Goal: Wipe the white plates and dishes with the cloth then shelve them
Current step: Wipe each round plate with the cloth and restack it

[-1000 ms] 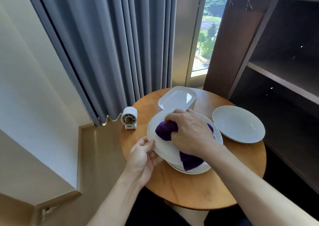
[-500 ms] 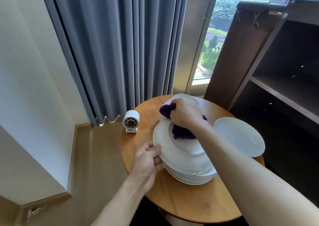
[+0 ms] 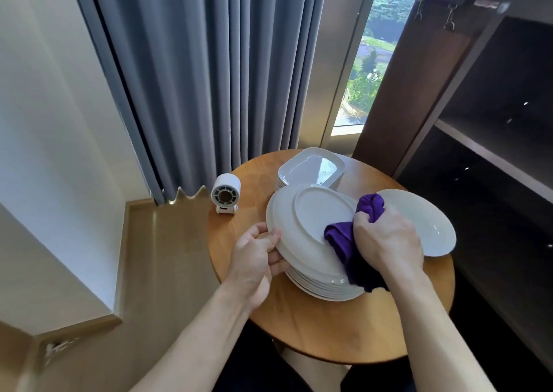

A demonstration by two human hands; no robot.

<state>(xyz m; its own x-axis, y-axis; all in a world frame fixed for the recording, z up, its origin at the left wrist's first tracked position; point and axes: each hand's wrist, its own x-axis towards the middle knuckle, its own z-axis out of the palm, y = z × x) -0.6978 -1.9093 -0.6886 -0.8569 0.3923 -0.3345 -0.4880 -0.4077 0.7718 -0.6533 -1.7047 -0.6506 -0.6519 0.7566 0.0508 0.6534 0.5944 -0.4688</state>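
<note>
A stack of several white round plates (image 3: 326,287) stands on the round wooden table (image 3: 314,331). The top plate (image 3: 311,221) is tilted up on its left side, and my left hand (image 3: 257,260) grips its left rim. My right hand (image 3: 386,239) clutches a purple cloth (image 3: 344,242) and presses it against the right part of that plate. A single white round plate (image 3: 425,224) lies to the right, partly behind my right hand. White square dishes (image 3: 311,167) are stacked at the back of the table.
A small white round device (image 3: 226,194) stands on the table's left edge. A dark wooden shelf unit (image 3: 493,140) rises at the right, close to the table. Grey curtains (image 3: 209,77) hang behind, and the floor drops away at the left.
My right hand has swept the cloth from the far side of the top plate round to its right side. My left hand keeps its grip on the left rim.
</note>
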